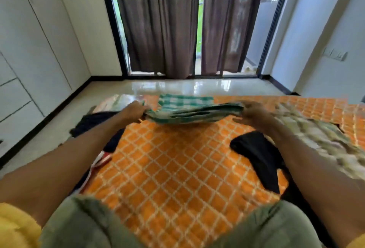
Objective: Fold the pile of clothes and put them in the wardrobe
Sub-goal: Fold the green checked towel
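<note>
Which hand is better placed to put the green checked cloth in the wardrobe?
Left, probably. Both hands hold the green checked cloth, but the left hand is on the side where the white wardrobe stands; the right hand is farther away.

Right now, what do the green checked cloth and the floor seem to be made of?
Green checked cloth: likely woven cotton, matte; it sags and folds in soft layers. Floor: seemingly polished stone or tile; glossy, with bright reflections.
</note>
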